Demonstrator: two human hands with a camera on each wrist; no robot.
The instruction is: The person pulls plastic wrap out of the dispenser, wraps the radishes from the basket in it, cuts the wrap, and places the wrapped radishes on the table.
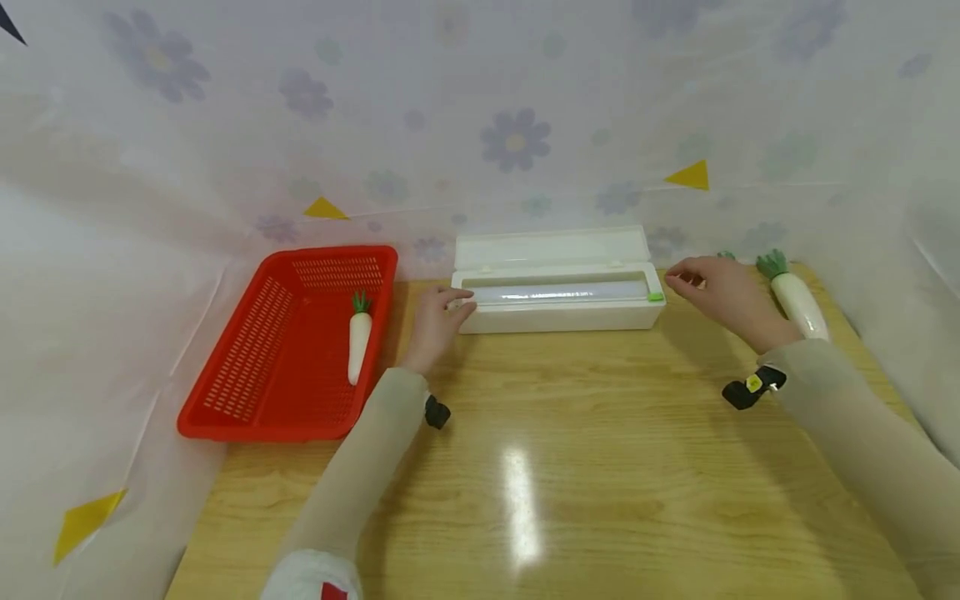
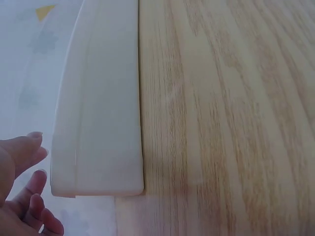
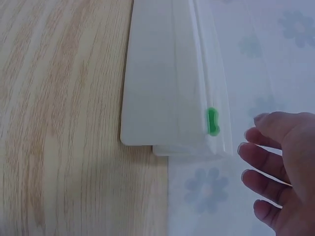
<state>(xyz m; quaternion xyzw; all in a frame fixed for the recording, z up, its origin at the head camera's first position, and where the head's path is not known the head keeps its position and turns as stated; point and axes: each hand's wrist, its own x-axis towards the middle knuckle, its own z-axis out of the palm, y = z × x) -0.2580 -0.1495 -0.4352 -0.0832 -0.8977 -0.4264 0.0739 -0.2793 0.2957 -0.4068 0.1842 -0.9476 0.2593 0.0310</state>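
The fingers of the left hand (image 1: 435, 325) are bending softly at the left end of a long white wrap box (image 1: 562, 319), with the thumb staying apart and nothing showing in between; whether they are touching the box, I cannot tell. The fingers of the right hand (image 1: 723, 296) are curving loosely just beside the box's right end, spread apart and holding nothing. The box is sitting in the upper middle of the frame, and its lid (image 1: 555, 246) is standing open at the back. Inside, a shiny roll of plastic wrap (image 1: 558, 292) is lying, and a little green slider (image 1: 656, 297) is sitting at the front right corner. It looks like the person is getting ready to take hold of the wrap, so the next move seems to be calling for a small pinch on its loose edge, which is not showing. Farther out, a white radish (image 1: 360, 346) is lying in the red basket (image 1: 300, 350) at the left. Another radish (image 1: 798, 304) is lying at the right, partly hiding behind the right arm, on the wooden table (image 1: 600, 467).
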